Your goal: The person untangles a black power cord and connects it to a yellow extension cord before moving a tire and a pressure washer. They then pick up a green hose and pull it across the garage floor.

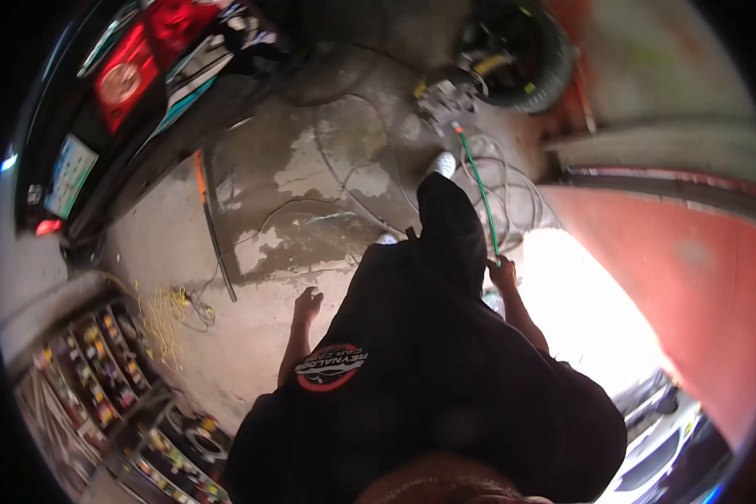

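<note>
My right hand (502,273) is wrapped round the lower end of a thin green pole (481,190), held at my right side. The pole slants forward past my leg, and its far end has a reddish tip. On the other side my left hand (309,304) hangs beside my body, fingers loosely curled and apart, with nothing in it. The nearest thing ahead of that hand is a long dark bar with an orange end (201,178), lying on the floor.
A dark car with a red tail light (128,76) stands front left. Hoses (344,181) cross the stained floor. A wheel (533,63) lies front right. Yellow cord (161,319) and racks of small containers (97,370) are at left, a red wall (689,286) at right.
</note>
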{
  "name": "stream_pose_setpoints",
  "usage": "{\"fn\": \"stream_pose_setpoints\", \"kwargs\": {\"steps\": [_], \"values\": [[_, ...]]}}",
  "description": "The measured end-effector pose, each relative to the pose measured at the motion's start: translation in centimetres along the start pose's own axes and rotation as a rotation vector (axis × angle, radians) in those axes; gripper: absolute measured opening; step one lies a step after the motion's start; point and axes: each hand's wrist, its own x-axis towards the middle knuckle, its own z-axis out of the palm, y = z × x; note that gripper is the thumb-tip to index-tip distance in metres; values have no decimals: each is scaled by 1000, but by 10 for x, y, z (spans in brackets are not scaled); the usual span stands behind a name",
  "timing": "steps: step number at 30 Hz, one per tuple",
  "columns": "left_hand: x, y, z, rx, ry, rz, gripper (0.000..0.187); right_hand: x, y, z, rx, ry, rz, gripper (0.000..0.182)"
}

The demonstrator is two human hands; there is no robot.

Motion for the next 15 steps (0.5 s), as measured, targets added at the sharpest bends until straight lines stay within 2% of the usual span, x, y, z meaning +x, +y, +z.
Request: {"fn": "stream_pose_setpoints", "kwargs": {"steps": [1,4,10,13,15], "values": [[-4,-9,5,33,-37,4,48,-13,11,0,-2,28,-40,52],[-13,-18,7,74,-107,16,48,-42,26,-13,31,43,51,54],[-29,0,5,2,-54,57,46,-58,33,-40,14,51,124,54],[-28,3,8,-102,-25,52,47,-53,39,-57,-2,95,16,53],[-26,4,13,-47,-34,45,48,-45,42,-70,8,143,13,53]]}}
